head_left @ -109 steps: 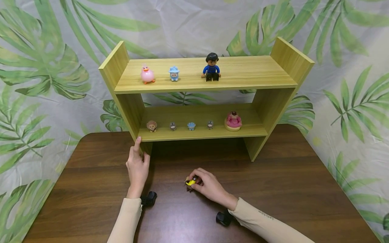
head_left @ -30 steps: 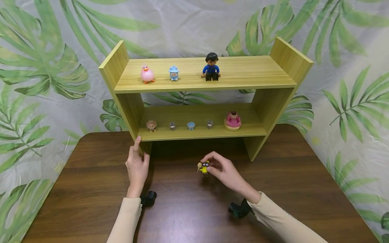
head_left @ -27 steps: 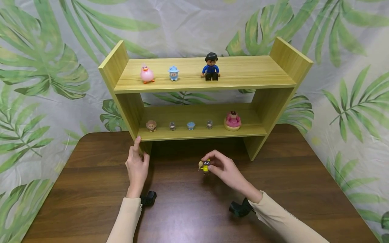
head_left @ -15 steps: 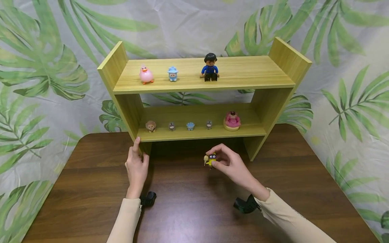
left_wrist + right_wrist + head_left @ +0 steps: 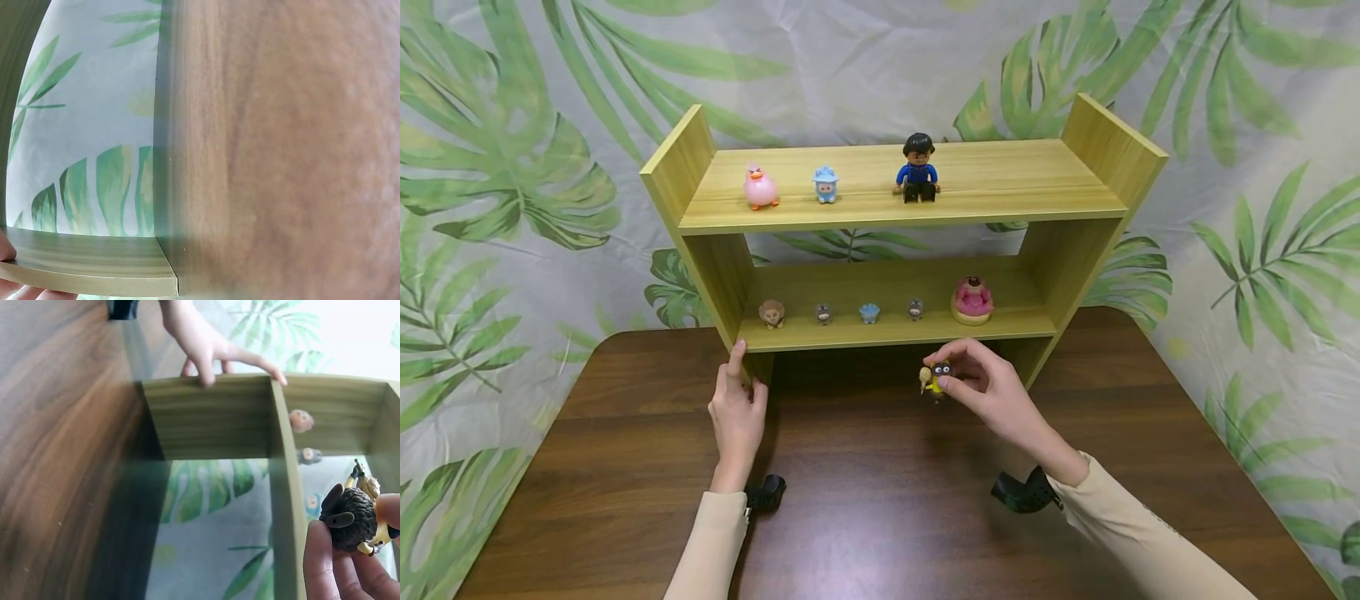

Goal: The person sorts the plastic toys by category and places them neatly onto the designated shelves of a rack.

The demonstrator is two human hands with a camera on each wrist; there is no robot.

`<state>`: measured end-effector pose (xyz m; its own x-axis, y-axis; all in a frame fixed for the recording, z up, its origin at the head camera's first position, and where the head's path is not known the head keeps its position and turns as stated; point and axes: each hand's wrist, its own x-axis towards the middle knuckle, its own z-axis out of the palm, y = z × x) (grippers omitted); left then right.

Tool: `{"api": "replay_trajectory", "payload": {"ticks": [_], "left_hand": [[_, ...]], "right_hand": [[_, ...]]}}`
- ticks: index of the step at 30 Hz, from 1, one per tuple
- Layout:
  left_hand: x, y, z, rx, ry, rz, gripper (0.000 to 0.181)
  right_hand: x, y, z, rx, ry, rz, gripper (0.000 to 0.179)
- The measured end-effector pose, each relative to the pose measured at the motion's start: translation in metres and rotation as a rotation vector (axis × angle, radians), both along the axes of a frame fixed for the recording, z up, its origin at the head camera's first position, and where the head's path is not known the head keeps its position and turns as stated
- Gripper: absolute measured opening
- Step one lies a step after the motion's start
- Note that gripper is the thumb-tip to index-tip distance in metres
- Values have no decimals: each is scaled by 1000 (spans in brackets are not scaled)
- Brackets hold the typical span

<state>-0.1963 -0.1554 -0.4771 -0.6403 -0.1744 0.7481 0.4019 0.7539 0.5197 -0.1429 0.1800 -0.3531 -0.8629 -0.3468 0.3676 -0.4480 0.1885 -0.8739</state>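
Note:
My right hand [image 5: 1003,400] pinches a small yellow toy figurine [image 5: 937,382] between thumb and fingertips. The figurine has big round eyes and carries a tan piece at its side. It is upright above the table, just in front of the lower shelf's front edge. In the right wrist view its textured dark brown back [image 5: 354,519] faces the camera. My left hand [image 5: 737,421] grips the left side panel of the wooden shelf unit [image 5: 880,219], thumb on the inner face and other fingers outside, with the index fingertip at the lower board's corner.
Along the lower board stand a brown-maned figure [image 5: 771,313], several tiny grey and blue figures and a pink bear [image 5: 972,302]. A pink bird [image 5: 761,188], a blue-hatted figure [image 5: 826,187] and a blue-shirted doll [image 5: 917,172] occupy the top board. Beneath is a brown table [image 5: 865,500].
My right hand has lifted the figurine off the table, turned it upright and carried it up and rightward toward the lower shelf. My left hand has stayed on the side panel.

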Motion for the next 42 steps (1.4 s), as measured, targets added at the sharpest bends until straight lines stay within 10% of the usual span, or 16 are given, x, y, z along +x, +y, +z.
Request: {"api": "replay_trajectory", "payload": {"ticks": [42], "left_hand": [[0,0,-1,3,11,0,77]], "right_hand": [[-8,23,73,-31,183,-49,21]]}}
